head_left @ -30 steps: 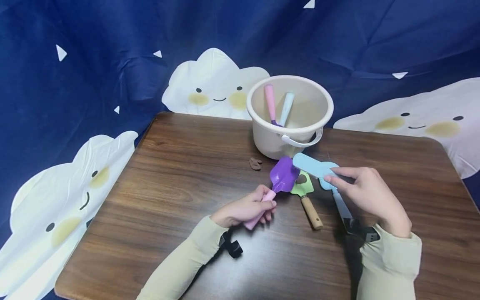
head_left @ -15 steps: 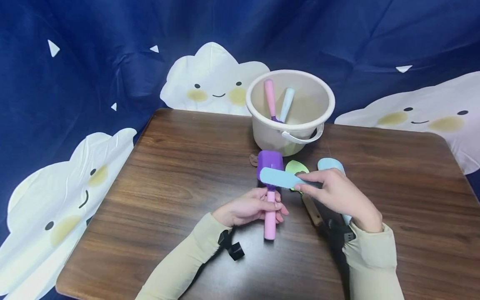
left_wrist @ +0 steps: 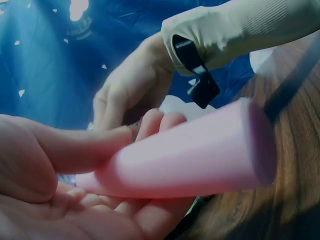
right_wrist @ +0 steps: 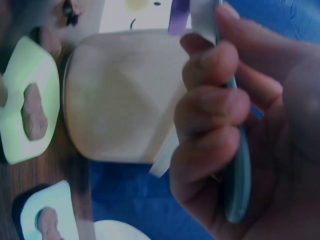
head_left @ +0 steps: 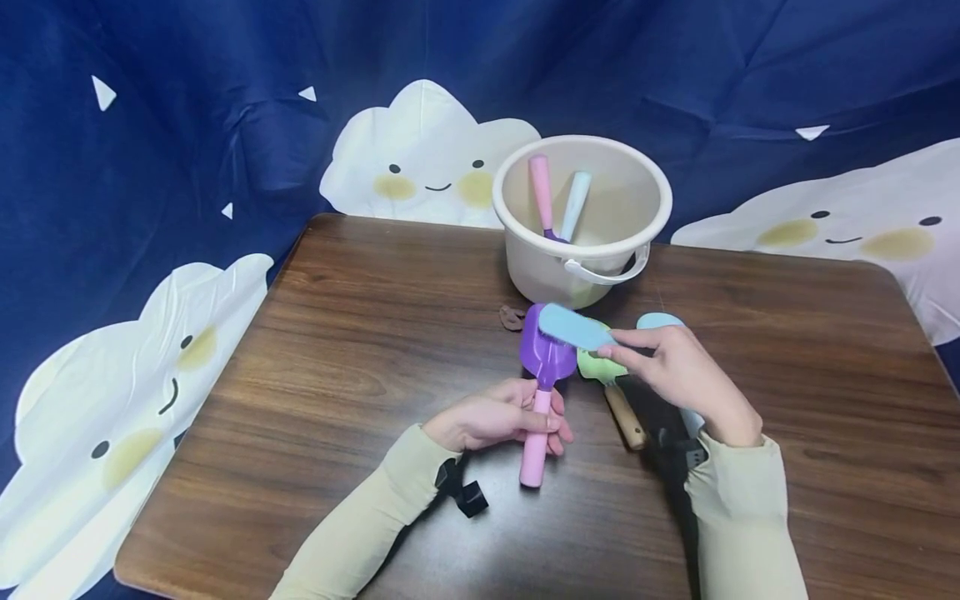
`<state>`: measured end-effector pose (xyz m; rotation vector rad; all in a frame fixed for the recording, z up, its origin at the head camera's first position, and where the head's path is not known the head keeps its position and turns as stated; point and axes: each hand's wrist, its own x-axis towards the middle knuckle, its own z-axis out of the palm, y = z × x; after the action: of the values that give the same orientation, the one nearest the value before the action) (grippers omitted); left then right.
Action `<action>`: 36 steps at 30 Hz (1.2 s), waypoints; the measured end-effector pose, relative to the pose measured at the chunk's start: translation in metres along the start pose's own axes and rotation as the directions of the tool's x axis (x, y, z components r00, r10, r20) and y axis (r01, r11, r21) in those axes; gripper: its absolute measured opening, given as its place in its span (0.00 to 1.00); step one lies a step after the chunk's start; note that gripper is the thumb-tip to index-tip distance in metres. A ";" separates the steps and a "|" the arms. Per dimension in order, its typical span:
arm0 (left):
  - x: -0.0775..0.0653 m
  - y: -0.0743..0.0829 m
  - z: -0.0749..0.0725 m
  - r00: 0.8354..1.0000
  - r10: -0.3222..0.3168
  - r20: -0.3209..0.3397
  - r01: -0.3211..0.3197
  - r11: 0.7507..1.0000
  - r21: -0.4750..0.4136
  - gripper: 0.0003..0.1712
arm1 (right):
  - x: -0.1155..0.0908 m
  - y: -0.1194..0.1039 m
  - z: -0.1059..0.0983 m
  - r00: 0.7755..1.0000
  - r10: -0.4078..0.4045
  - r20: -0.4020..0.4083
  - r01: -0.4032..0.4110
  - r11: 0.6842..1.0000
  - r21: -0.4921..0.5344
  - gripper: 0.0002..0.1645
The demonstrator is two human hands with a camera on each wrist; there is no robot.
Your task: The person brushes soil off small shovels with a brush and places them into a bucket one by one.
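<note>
My left hand point(head_left: 498, 415) grips the pink handle of a small shovel point(head_left: 542, 350) with a purple blade. In the left wrist view the thumb presses along that pink handle point(left_wrist: 185, 155). My right hand point(head_left: 686, 371) pinches the grip of a light blue brush point(head_left: 573, 326); its head lies over the purple blade, bristles facing down. Fingers point(right_wrist: 210, 107) curl round the grip in the right wrist view. Just to the right, partly covered by the brush, is a green shovel point(head_left: 598, 365) with a wooden handle. A light blue shovel point(head_left: 660, 320) lies mostly hidden behind my right hand.
A cream bucket point(head_left: 543, 267) with a white handle stands at the back, a pink handle point(head_left: 540, 187) and a pale blue handle point(head_left: 576, 204) rising inside. Brown pieces point(head_left: 512, 317) lie before it. Brown lumps point(right_wrist: 35, 112) show on the green and blue shovels.
My left hand has turned the purple shovel more upright. My right hand has brought the brush leftward from above the light blue shovel, over the purple blade, then slightly up.
</note>
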<state>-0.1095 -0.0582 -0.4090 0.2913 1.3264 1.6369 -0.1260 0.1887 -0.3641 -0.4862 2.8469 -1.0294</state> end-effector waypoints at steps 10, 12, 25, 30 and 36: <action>0.001 -0.005 -0.004 0.999 -0.029 0.029 0.029 1.000 -0.008 0.13 | -0.002 -0.010 0.000 0.992 -0.070 -0.101 0.053 0.985 -0.165 0.19; 0.002 -0.006 -0.005 0.999 -0.027 0.018 0.027 1.000 -0.008 0.16 | -0.005 -0.019 0.002 0.990 -0.122 -0.066 0.108 0.977 -0.186 0.17; 0.002 -0.004 -0.001 0.999 0.035 -0.017 -0.032 0.989 0.147 0.04 | -0.013 -0.049 0.011 0.988 -0.144 -0.055 0.114 0.922 -0.370 0.15; 0.002 -0.003 0.002 0.997 0.042 -0.065 -0.028 0.978 0.207 0.04 | -0.012 -0.045 0.010 0.989 -0.115 -0.096 0.076 0.938 -0.338 0.17; 0.000 -0.005 0.007 0.998 0.008 -0.070 0.009 0.969 0.249 0.04 | -0.012 -0.036 0.003 0.990 0.014 -0.138 -0.054 0.955 -0.292 0.21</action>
<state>-0.1026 -0.0543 -0.4107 0.3857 1.5885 1.4917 -0.1044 0.1646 -0.3434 -0.3981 3.1355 -0.6550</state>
